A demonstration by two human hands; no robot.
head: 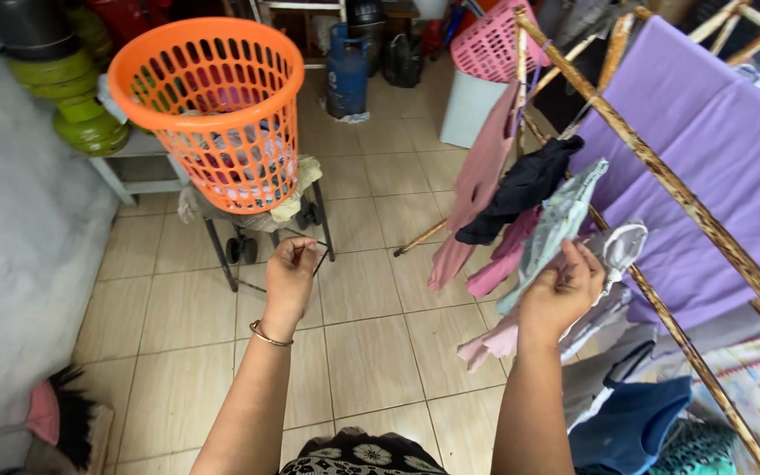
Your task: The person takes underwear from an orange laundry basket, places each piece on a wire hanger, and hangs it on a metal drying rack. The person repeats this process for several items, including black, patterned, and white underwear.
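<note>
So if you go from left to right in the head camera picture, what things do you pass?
Broom → green jars → orange basket → left hand → blue gas cylinder → black cloth → right hand → purple sheet.

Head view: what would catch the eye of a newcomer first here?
Probably the orange laundry basket standing on a small stand at upper left, then the purple sheet draped over the bamboo drying rack at right. In the middle, the right hand grips a pale cloth on the rack, and the left hand pinches something thin and dark.
</note>
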